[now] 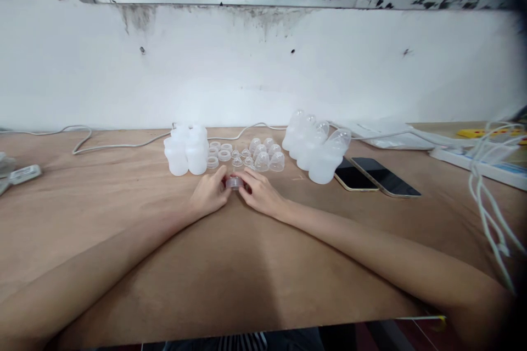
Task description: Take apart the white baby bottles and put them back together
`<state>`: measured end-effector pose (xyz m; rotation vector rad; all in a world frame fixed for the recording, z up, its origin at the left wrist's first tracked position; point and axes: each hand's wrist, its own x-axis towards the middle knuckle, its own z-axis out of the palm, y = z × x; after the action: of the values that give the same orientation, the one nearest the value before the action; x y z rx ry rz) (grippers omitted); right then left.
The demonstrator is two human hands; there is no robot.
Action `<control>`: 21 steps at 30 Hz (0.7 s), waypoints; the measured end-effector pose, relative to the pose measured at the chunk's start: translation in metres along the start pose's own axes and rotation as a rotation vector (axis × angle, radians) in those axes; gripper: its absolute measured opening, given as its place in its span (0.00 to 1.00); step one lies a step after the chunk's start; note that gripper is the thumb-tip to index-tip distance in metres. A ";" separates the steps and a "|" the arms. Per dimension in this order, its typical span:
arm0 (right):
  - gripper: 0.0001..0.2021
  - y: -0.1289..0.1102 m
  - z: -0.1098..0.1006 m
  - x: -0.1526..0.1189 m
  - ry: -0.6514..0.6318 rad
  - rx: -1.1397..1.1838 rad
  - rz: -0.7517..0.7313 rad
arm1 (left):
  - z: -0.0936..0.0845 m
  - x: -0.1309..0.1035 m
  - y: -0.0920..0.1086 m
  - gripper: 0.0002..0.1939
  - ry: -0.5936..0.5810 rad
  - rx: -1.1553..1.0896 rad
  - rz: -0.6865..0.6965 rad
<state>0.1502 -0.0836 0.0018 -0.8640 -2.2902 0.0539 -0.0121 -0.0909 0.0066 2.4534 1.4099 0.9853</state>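
Observation:
Between my left hand and my right hand is a clear ring, gripped from both sides low over the wooden table. The fingers of both hands are closed on it. Just beyond them lie several loose clear rings, several small clear nipples and several clear domed caps. White bottles without caps stand in a group behind my left hand. Bottles with domed caps stand to the right of the loose caps.
Two phones lie right of the capped bottles. A plastic bag, a white power strip and tangled white cables are farther right. A grey adapter sits at the far left. A wall rises behind the table.

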 end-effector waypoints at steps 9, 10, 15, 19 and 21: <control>0.19 0.003 -0.002 0.000 -0.016 -0.014 -0.008 | -0.002 -0.001 0.001 0.05 -0.009 -0.029 0.009; 0.20 0.002 -0.002 0.000 -0.026 -0.025 -0.002 | -0.002 -0.001 0.001 0.06 -0.010 -0.028 0.012; 0.21 0.001 -0.001 0.000 -0.062 -0.096 0.023 | 0.001 -0.001 -0.001 0.08 -0.044 -0.028 0.020; 0.19 0.001 0.001 -0.001 -0.049 -0.084 0.020 | 0.002 0.000 -0.002 0.07 -0.038 0.011 0.054; 0.19 0.001 0.001 -0.001 -0.040 -0.064 0.026 | 0.002 0.000 -0.002 0.06 -0.027 0.030 0.068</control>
<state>0.1502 -0.0833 -0.0001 -0.9327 -2.3290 0.0092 -0.0121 -0.0897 0.0039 2.5416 1.3513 0.9468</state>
